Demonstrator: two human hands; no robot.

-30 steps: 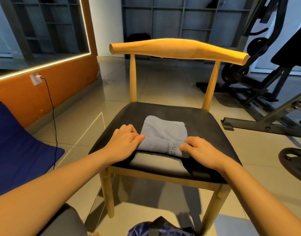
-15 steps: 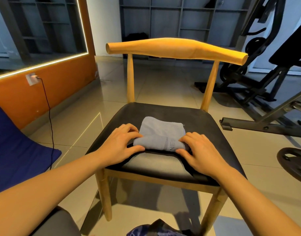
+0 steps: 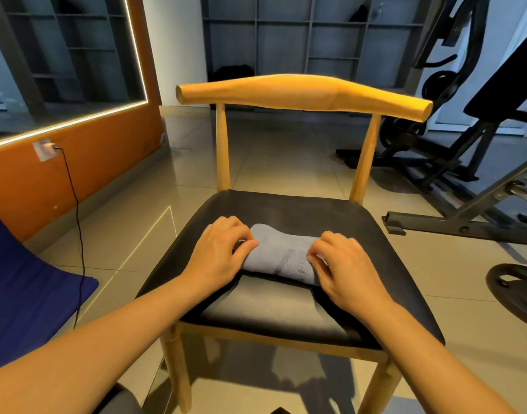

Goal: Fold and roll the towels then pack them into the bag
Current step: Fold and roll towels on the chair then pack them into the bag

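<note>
Dim, bluish room light, warmer on the wooden chair (image 3: 301, 94). 1 bright LED strip (image 3: 77, 121) glares at far left and streaks the glossy floor (image 3: 122, 234). Soft shadows pool beneath the seat. Edges bow with wide-angle distortion; the right hand (image 3: 346, 270) on the towel (image 3: 281, 252) is slightly smeared.

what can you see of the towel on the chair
A pale grey-blue towel, soft terry-looking cloth, nearly all rolled into a short roll lying crosswise on the black chair seat. A woven band with partly hidden lettering crosses it near its right end. The left hand grips one end, the right hand the other, fingers curled over it.
</note>
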